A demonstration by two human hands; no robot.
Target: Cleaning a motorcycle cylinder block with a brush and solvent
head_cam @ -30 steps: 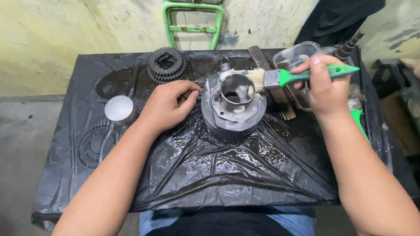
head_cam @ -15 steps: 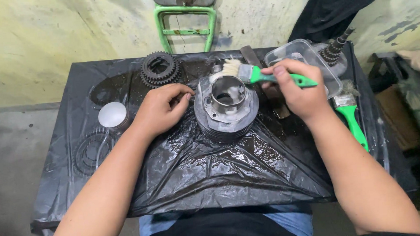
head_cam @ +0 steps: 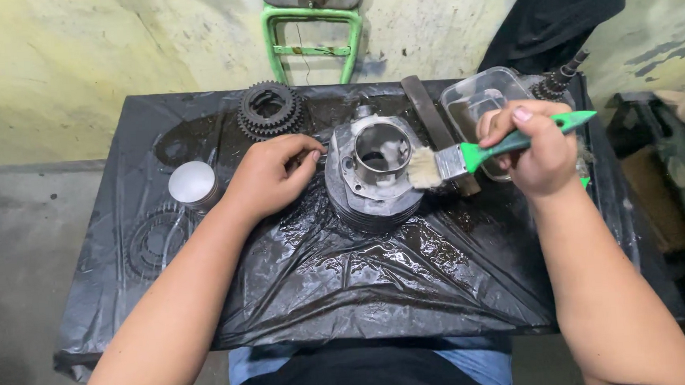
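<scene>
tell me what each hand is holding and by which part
The right hand grips a paintbrush by its green handle. The left hand steadies the finned metal cylinder at its left side.

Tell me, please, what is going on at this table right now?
A person is brushing a finned metal engine cylinder that stands on a wet black plastic sheet. The left hand steadies the cylinder's side, while the right hand holds a green-handled paintbrush, bristles at its rim. Gears, a piston and a clear plastic container lie around.
</scene>
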